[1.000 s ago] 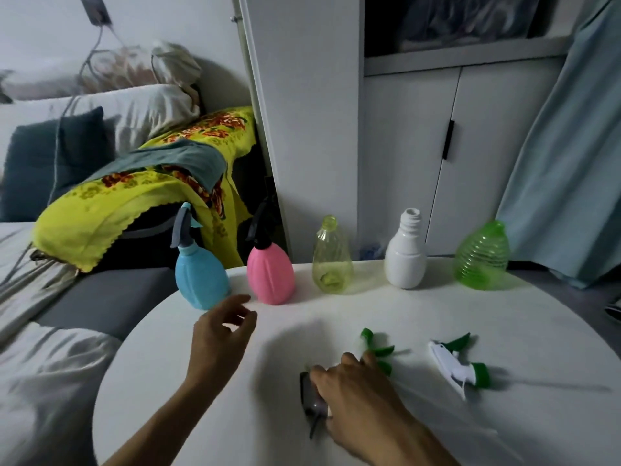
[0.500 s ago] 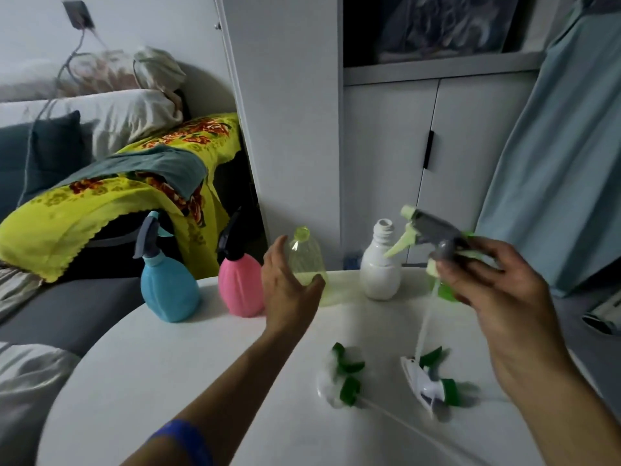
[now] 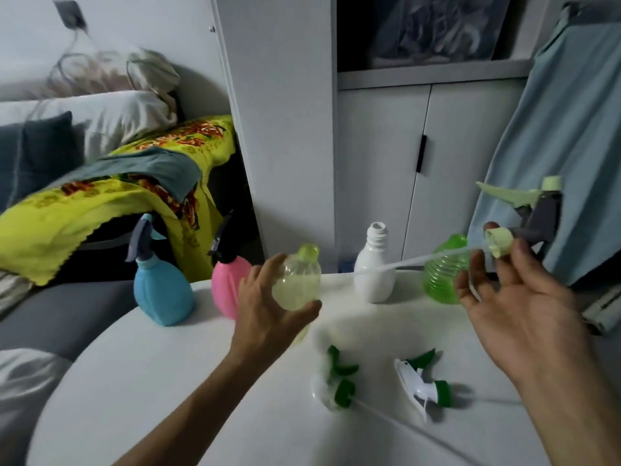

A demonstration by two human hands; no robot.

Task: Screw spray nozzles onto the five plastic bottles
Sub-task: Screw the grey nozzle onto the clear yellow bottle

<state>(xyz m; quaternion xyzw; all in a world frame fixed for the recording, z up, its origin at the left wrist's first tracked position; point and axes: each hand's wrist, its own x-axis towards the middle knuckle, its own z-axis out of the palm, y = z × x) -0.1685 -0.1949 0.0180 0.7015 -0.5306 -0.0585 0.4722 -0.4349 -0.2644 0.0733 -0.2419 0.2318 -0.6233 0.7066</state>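
Bottles stand in a row along the far edge of the round white table [image 3: 168, 415], from ten o'clock to two o'clock: the blue bottle [image 3: 163, 292] and the pink bottle [image 3: 228, 284] already wear dark trigger nozzles, while the pale yellow bottle [image 3: 297, 280], the white bottle [image 3: 375, 269] and the ribbed green bottle [image 3: 443, 274] are open at the neck. Your left hand [image 3: 268, 311] curls around the yellow bottle at twelve o'clock, thumb under its right side, most likely to steady it for threading. Your right hand [image 3: 514, 304] is up at two o'clock, fingers spread but pinching the pale green collar of the grey-and-green spray nozzle [image 3: 534, 216]; its long dip tube [image 3: 420, 260] slants down toward the left, passing in front of the white bottle. Holding by the collar leaves the threads free to turn, and the tube points roughly toward the yellow bottle, so I judge that one is next. Guide the tube tip into the neck first, or it may bend or catch on the rim. Two white nozzles with dark green collars, one [image 3: 336, 381] at six o'clock and the other [image 3: 423, 385] at five o'clock, lie on their sides near you, presumably waiting for the white and green bottles.
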